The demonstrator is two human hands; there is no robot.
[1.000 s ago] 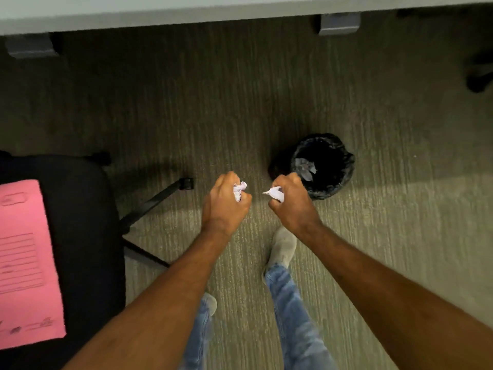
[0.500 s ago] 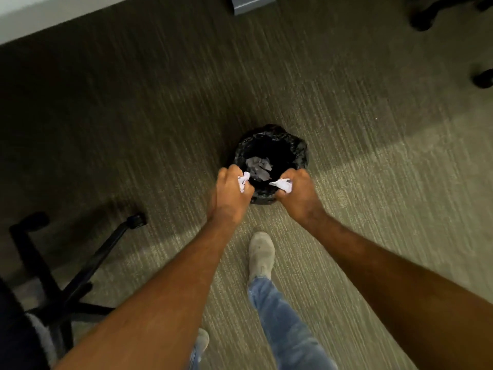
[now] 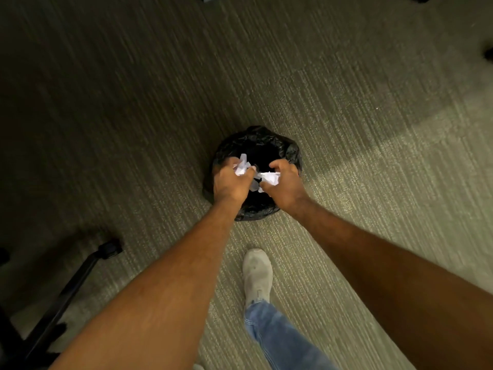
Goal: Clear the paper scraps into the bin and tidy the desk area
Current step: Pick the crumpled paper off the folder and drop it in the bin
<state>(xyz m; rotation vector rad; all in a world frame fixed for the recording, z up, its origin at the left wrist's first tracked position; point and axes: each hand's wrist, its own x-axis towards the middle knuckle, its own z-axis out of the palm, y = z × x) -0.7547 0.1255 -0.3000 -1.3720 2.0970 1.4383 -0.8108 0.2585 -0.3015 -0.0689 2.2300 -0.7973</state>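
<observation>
Two hands hover over the mouth of the black-lined bin (image 3: 289,153) on the carpet (image 3: 346,102). The left hand (image 3: 230,182) grips a crumpled wad of white paper scraps (image 3: 241,166), its grip closed around it; the right hand (image 3: 285,186) pinches another wad (image 3: 270,177) just beside it, above the bin's opening. The step in hand appears to be the drop; next, both grips need to open so the paper falls inside the bin.
</observation>
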